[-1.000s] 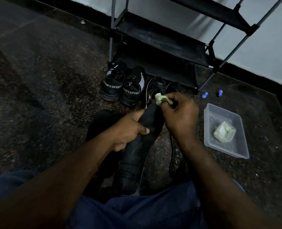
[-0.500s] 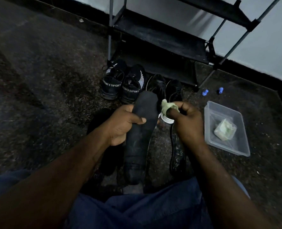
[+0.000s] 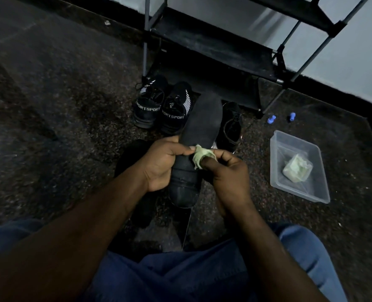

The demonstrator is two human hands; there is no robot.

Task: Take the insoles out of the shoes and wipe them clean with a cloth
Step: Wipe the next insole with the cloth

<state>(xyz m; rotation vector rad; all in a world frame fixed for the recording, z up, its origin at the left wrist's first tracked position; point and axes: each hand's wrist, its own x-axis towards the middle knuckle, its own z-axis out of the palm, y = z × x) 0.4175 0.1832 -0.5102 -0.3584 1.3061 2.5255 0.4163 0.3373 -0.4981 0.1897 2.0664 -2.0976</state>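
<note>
left hand (image 3: 162, 164) gripping black insole (image 3: 199, 136), right hand (image 3: 226, 171) pinching green cloth (image 3: 202, 156)

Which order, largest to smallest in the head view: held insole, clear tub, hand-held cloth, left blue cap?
1. insole and clear tub, about alike; the insole is nearer the camera, so unranked.
2. cloth.
3. blue cap.

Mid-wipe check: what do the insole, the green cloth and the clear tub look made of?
The insole: matte black, likely fabric-faced foam; no shine. The cloth: pale green, soft and crumpled, fabric or a wipe, cannot tell which. The tub: clear rigid plastic; the floor shows through its walls.
</note>
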